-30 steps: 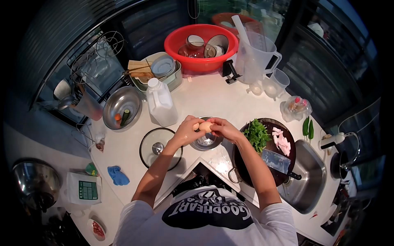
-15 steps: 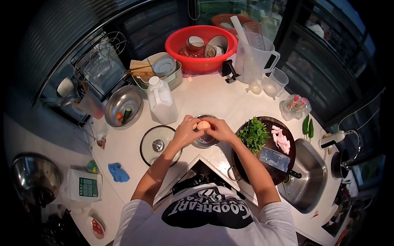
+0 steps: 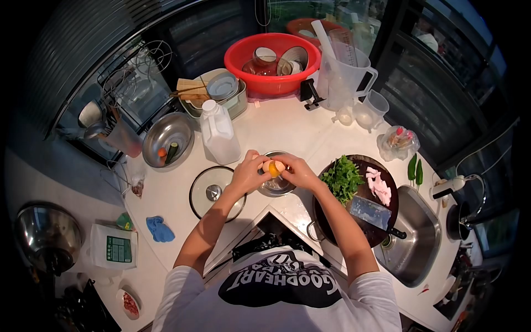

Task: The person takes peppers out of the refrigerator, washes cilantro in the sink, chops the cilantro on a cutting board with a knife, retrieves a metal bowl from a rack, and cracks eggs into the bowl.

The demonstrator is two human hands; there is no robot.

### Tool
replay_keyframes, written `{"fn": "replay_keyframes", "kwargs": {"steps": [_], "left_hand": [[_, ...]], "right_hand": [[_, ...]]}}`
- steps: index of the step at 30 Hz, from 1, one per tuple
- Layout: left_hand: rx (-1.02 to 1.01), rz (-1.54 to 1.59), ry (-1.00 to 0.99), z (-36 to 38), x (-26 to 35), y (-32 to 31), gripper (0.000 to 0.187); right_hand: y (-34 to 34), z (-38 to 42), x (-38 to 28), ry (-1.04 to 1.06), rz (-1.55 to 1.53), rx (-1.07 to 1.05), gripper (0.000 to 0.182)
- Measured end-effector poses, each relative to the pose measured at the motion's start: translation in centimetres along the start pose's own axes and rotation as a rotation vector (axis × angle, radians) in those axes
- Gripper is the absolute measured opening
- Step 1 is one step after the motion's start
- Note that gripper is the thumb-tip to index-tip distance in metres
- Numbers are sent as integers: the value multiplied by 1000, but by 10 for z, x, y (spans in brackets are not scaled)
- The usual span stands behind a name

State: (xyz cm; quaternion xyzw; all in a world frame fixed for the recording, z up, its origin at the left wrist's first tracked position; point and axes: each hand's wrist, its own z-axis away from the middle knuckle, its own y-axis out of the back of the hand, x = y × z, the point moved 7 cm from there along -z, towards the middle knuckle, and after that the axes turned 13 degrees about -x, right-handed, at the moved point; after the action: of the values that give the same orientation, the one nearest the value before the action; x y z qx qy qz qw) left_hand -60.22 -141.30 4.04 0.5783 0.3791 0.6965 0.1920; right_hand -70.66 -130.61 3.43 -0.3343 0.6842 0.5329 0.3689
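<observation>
A cracked egg [image 3: 274, 168] is held between both hands, its shell parted and the orange yolk showing in the gap. My left hand [image 3: 248, 174] grips the left part of the shell, with its fingers closed round it. On the other side, my right hand [image 3: 299, 171] is closed on the right part of the shell. Under the hands stands a round metal bowl [image 3: 278, 188], partly covered by them. A glass pot lid [image 3: 206, 195] with a metal knob lies flat to the left of the bowl.
Right of the bowl, a round dark chopping board [image 3: 362, 163] carries leafy greens [image 3: 341, 180], pale meat strips [image 3: 378, 187] and a cleaver [image 3: 371, 214]. A sink [image 3: 423, 243] lies beyond. A white jug [image 3: 220, 135] and a steel bowl [image 3: 182, 135] stand back left.
The egg, whole-looking half a second ago, has come apart and its yolk is now visible. Both hands remain above the bowl, barely shifted.
</observation>
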Motion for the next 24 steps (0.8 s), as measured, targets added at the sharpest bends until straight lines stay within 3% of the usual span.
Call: {"fn": "replay_keyframes", "kwargs": {"steps": [3,6,9,12,13,15,19,23,24], "left_hand": [[10,-158,-84,4,7,10,40],[46,-235,-21,8,12,24,39],[164,-163,-82,9,14,31,37],[249,-38,-232,1,11,25,28],[141,245,-95,-5,2,18,27],[-107,797,189,-9,-4,-10,26],[3,714,124,-21,10,-33,33],[-33,580,-16,-31,46,-46,36],[-119,612,-6,-35,50,-54,37]], "right_hand": [[10,2,-19,126,281,-44,46],[22,4,-32,112,487,-33,49],[41,10,-68,174,549,157,50],[50,18,-77,173,397,363,47],[51,23,-75,163,336,434,46],[38,27,-41,-60,286,437,41],[13,43,7,-227,-105,424,44],[17,65,21,-107,-558,586,48],[23,73,16,-143,-501,538,53]]}}
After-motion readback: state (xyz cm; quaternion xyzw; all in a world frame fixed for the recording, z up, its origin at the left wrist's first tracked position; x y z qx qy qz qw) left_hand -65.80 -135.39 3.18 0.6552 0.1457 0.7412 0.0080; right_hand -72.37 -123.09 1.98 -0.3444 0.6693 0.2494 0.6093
